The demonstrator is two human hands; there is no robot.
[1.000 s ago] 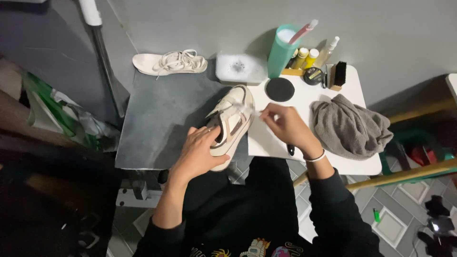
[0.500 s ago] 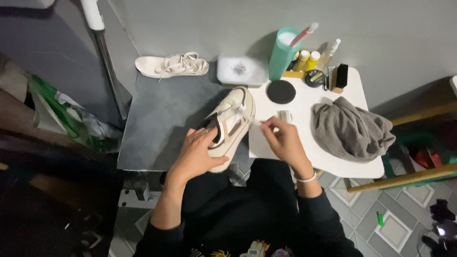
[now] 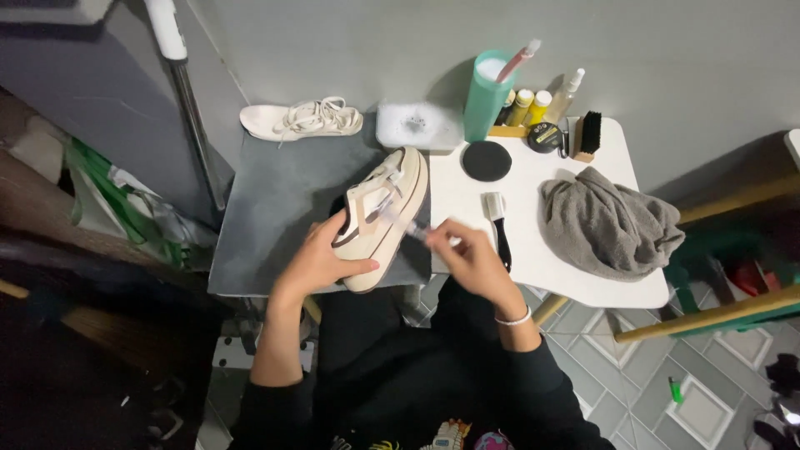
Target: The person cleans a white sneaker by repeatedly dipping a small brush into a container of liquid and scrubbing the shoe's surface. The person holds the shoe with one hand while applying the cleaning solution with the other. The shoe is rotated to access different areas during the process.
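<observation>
A dark grey square surface [image 3: 275, 208] sits to the person's left, and a white rounded surface [image 3: 575, 267] joins it on the right. On the white one lies a crumpled grey cloth towel [image 3: 607, 223], well apart from the hands. Against the wall stands a tall teal plastic cup [image 3: 487, 96] with a pink-handled brush poking out, and beside it a white rectangular tub of foamy water [image 3: 418, 125]. At the far edge of the grey surface lies a flat cream insole with loose laces piled on it [image 3: 302, 119].

The cream-and-tan chunky-soled sneaker [image 3: 383, 217] is held over the seam between the two surfaces, tilted on its side with the toe pointing toward the wall. The left hand [image 3: 321, 258] wraps its fingers around the heel end, gripping the sole. The right hand [image 3: 468, 254] is just beside the shoe, its fingers pinched on a small slender pale tool [image 3: 417, 230] whose tip reaches the shoe's side; the tool is blurred.

Just beyond the right hand a black-handled brush with white bristles [image 3: 497, 218] lies flat, near a round black disc [image 3: 487, 160].
</observation>
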